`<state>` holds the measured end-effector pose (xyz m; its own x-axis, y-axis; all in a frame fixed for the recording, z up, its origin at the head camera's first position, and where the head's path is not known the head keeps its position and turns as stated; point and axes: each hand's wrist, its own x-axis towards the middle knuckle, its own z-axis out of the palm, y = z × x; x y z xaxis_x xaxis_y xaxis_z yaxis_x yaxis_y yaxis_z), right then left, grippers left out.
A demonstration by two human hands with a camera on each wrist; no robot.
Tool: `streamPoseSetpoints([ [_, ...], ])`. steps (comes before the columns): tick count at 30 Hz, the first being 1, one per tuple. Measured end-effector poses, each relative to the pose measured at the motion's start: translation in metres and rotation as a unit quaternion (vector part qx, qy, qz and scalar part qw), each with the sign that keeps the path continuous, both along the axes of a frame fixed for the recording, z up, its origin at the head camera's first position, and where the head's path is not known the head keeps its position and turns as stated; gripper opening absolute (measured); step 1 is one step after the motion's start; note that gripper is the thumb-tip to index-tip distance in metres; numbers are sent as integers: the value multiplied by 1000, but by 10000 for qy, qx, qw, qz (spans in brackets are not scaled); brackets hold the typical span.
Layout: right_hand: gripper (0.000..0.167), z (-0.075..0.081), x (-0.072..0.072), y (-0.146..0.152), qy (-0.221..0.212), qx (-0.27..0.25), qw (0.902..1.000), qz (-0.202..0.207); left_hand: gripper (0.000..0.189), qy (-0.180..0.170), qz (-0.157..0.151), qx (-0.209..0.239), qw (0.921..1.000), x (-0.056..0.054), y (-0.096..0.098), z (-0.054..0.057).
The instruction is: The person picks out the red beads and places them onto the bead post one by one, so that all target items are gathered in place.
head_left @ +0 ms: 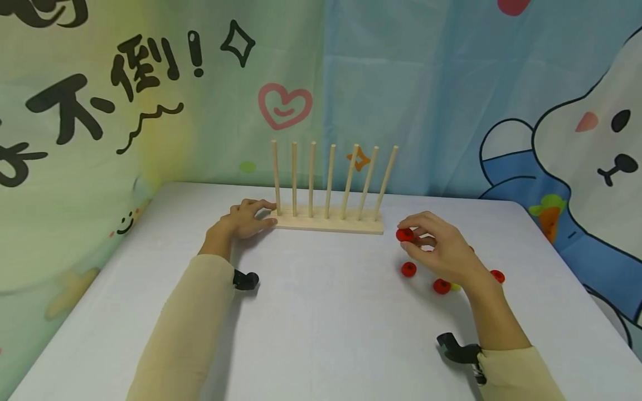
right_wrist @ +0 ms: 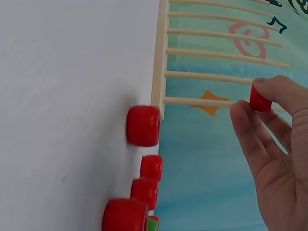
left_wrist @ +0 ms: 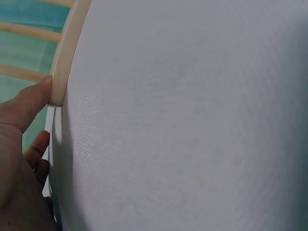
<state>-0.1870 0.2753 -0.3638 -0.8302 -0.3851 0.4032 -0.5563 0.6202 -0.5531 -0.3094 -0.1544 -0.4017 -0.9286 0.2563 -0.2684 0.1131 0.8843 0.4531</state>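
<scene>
A pale wooden peg rack [head_left: 328,221] with a row of several upright pegs stands toward the back of the table. At its left end, my left hand [head_left: 246,219] holds the base between thumb and forefinger; in the left wrist view the thumb [left_wrist: 36,98] lies against the base's end. To the right of the rack, my right hand [head_left: 443,248] pinches a red bead [head_left: 404,234] above the table. The right wrist view shows that bead [right_wrist: 260,98] between thumb and fingertips. Its hole is hard to make out.
More red beads lie under and around the right hand, among them one bead [head_left: 408,269] in front and another [head_left: 442,287] nearer me. A yellow-green bead [head_left: 455,287] is partly hidden. A printed cloth [head_left: 381,83] hangs behind the white table [head_left: 321,323].
</scene>
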Motion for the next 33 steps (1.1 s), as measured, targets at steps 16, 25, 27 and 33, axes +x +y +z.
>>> streamPoseSetpoints([
  [16,36,21,-5,-33,-25,-540,9985,59,52,39,46,123,9999,0,-2,-3],
  [25,32,33,-4,-52,147,-694,9973,189,52,-51,100,125,9999,-1,-2,-1],
  [27,31,30,-8,-53,110,-749,9970,173,53,-52,95,101,9999,-2,-2,-2],
  [33,32,11,-28,-49,38,-980,9950,174,53,-30,82,114,9999,-3,-2,-3],
])
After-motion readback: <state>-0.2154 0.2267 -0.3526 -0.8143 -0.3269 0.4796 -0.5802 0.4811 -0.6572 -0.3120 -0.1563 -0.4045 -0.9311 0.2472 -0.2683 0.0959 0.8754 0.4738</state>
